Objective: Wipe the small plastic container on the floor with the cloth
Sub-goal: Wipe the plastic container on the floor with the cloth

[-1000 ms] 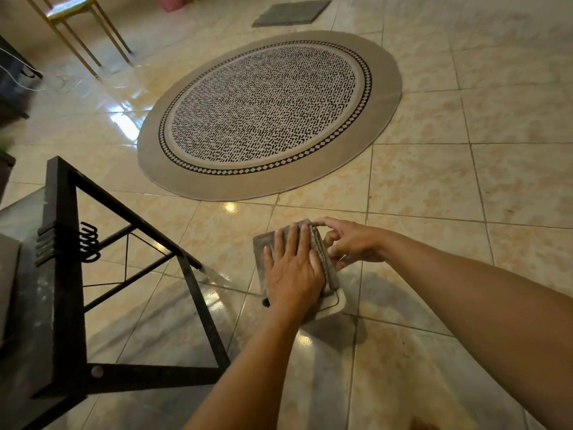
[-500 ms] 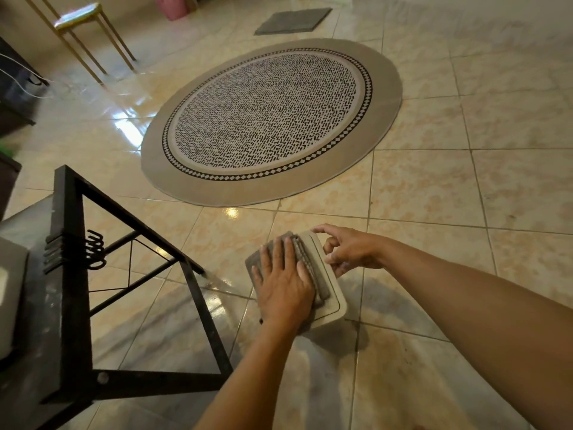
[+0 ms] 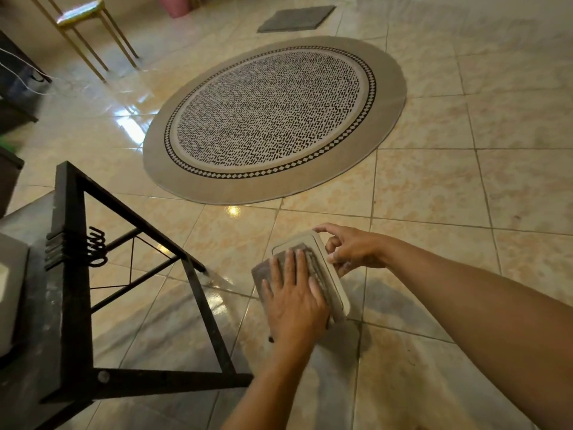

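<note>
A small pale plastic container [image 3: 336,290] with a rounded rectangular lid lies on the tiled floor near the bottom middle. A folded grey cloth [image 3: 263,273] lies over its left part and hangs off the left edge. My left hand [image 3: 294,299] presses flat on the cloth, fingers spread and pointing away from me. My right hand [image 3: 352,249] pinches the container's far right edge with thumb and fingers. Most of the lid's middle is hidden under the cloth and my left hand.
A black metal frame [image 3: 77,274] with a dark tabletop stands at the left, its bar close to my left hand. A round patterned rug [image 3: 273,119] lies beyond. A gold-legged stool [image 3: 90,35] and a grey mat [image 3: 296,18] stand farther back.
My left hand has slid the cloth leftward and toward me across the lid, uncovering the lid's far and right edge. My right hand stays on the container's right side.
</note>
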`<state>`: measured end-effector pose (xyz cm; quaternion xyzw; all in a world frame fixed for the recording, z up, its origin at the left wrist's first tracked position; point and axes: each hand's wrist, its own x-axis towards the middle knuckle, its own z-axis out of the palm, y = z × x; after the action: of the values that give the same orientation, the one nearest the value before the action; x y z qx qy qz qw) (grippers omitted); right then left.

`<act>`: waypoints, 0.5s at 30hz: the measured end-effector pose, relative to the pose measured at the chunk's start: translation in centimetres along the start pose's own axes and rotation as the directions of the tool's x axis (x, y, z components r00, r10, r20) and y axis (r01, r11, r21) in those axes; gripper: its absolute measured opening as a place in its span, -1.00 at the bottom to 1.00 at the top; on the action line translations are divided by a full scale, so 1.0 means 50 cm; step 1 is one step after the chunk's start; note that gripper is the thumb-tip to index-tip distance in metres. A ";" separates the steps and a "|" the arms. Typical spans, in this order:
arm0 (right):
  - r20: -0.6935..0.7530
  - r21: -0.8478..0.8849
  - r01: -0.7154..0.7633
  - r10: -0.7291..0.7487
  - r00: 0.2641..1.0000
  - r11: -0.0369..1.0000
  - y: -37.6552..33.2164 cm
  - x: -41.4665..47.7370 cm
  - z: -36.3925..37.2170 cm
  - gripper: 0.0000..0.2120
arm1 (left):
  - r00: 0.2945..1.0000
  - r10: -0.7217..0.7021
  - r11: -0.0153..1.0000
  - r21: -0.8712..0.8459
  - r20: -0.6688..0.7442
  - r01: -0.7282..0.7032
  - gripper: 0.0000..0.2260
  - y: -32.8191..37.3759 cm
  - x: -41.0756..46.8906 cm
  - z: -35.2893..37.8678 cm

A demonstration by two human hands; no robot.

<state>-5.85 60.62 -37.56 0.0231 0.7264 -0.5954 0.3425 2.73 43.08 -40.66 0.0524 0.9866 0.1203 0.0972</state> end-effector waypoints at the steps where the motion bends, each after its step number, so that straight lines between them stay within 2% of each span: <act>1: 0.001 -0.003 -0.001 0.001 1.000 1.000 0.001 0.001 -0.001 -0.27 | 1.000 0.027 1.000 0.017 0.000 -0.027 -0.46 0.013 -0.008 0.008; 5: -0.011 -0.028 -0.001 0.001 1.000 1.000 0.004 0.003 0.005 -0.24 | 1.000 0.027 1.000 0.006 -0.014 -0.026 -0.44 0.035 0.049 0.002; 10: -0.010 -0.019 -0.012 0.012 1.000 1.000 0.003 0.004 0.000 -0.23 | 0.998 0.059 0.982 -0.178 -0.037 -0.065 -0.50 -0.024 0.084 -0.060; 15: 0.013 0.000 -0.002 0.002 1.000 1.000 0.006 0.011 -0.002 -0.23 | 0.995 0.099 0.995 -0.016 0.031 -0.098 -0.44 -0.053 0.041 -0.026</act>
<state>-6.18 60.59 -38.08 0.0199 0.7241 -0.5953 0.3478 0.26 40.49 -40.43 0.1021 0.9802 0.1313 0.1073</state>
